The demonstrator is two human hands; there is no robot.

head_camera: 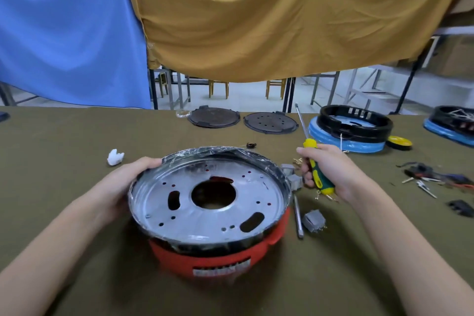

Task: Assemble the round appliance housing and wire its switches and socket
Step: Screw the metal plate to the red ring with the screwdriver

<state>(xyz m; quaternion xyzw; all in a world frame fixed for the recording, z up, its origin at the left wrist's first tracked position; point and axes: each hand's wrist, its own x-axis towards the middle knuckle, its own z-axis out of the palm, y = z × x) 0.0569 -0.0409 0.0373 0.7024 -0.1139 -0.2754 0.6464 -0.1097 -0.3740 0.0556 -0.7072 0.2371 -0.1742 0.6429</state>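
Fingers of the right hand [331, 172] were curled round a green-and-yellow screwdriver [311, 154], shaft pointed far; the left hand [128, 177] was clamped on the far-left rim of the round housing [210, 202], red-based, set near centre on the olive table [77, 141]; grey switches [313, 220] were seen just right of it.

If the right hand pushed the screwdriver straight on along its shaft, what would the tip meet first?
Probably nothing close: the right hand aims the screwdriver up and away, its tip hanging beside the perforated dark disc, apparently above the table edge. Depth is unclear.
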